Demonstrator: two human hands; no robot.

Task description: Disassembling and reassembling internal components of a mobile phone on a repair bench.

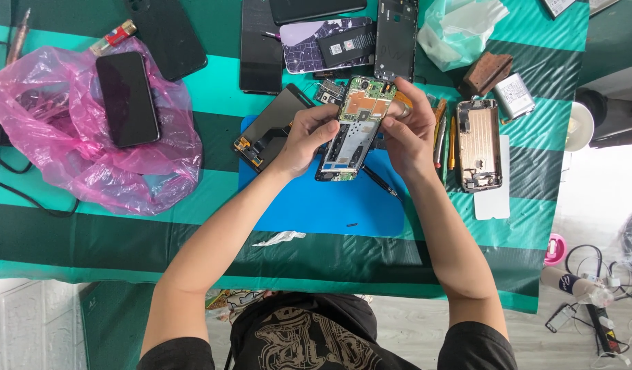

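Both hands hold an opened phone frame (357, 127) with its green circuit board and orange copper patch facing up, above a blue work mat (329, 205). My left hand (305, 137) grips its left edge. My right hand (406, 130) grips the right edge, fingers curled over the upper side. A detached dark screen (268, 129) lies on the mat just left of my left hand. A thin dark tool (381, 183) rests on the mat under my right hand.
A pink plastic bag (69, 130) with a black phone (127, 99) on it lies left. A second opened phone body (479, 145) and orange-handled tools (446, 137) lie right. Phones, back covers and a battery (513, 97) crowd the table's far side. A green bag (460, 27) sits far right.
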